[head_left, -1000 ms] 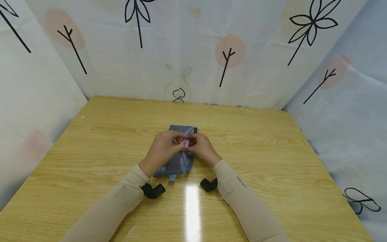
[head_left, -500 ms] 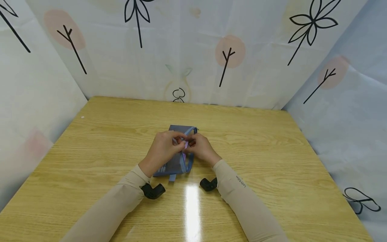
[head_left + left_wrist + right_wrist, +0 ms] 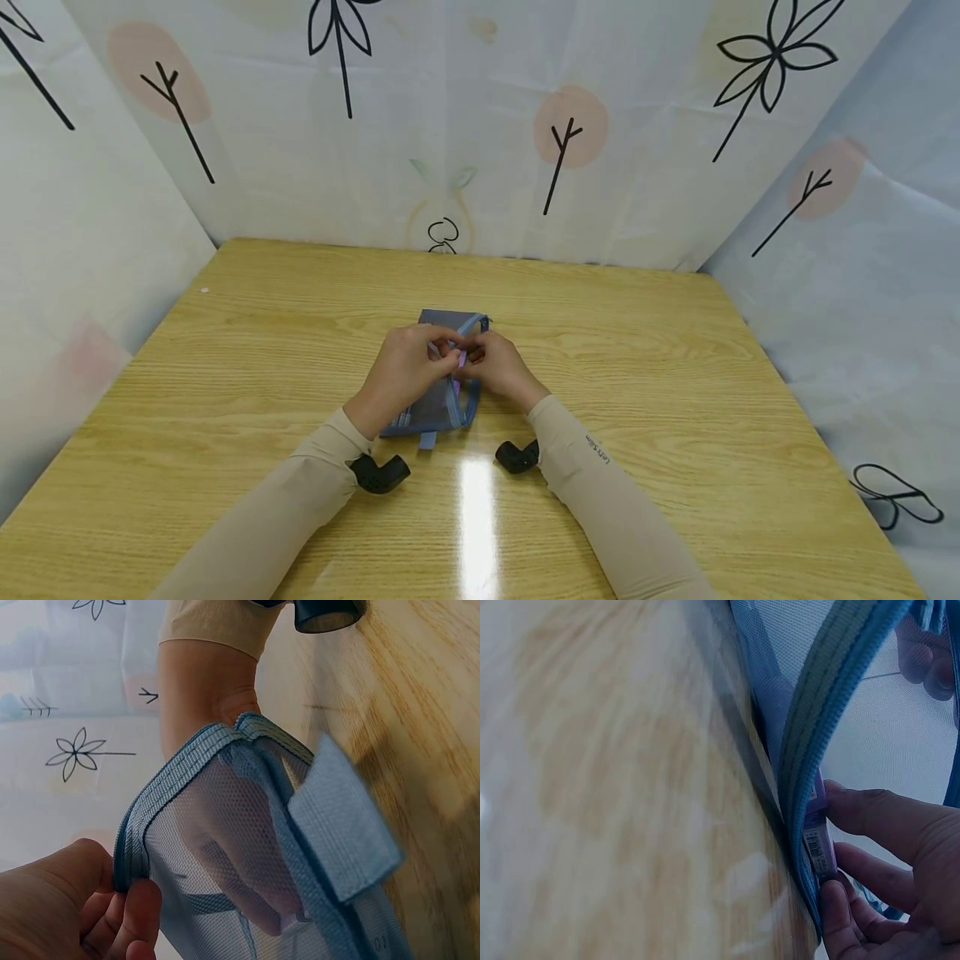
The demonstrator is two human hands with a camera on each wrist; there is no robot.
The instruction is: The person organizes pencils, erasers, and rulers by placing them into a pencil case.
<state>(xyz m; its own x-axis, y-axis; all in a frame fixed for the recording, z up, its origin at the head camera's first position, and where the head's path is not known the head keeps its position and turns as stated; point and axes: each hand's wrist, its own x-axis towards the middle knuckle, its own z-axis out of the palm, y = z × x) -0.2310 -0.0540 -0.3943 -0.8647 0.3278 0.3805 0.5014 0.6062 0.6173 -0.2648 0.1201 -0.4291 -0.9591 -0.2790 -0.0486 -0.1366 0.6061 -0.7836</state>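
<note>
A blue-grey mesh zipper pouch [image 3: 433, 410] lies on the wooden table with its mouth spread apart. My left hand [image 3: 403, 365] pinches the zipper edge [image 3: 133, 851] between thumb and fingers. Through the mesh in the left wrist view, my right hand [image 3: 504, 364] reaches inside the pouch. The right wrist view shows its thumb and fingers pinching a small purple item with a white barcode label [image 3: 821, 851], close to the pouch's lower wall. What kind of item it is, I cannot tell. A blue fabric tab [image 3: 346, 821] sticks out from the pouch's side.
The pouch stands near the middle of the wooden table [image 3: 637, 375]. White printed cloth [image 3: 480, 125] borders the table at the back and both sides. A small white scrap [image 3: 205, 290] lies at the far left. Black wrist cameras [image 3: 381, 474] hang below both sleeves.
Both hands and the pouch stay nearly still. The purple item between the fingers has turned slightly, and less of it shows than a second ago.
</note>
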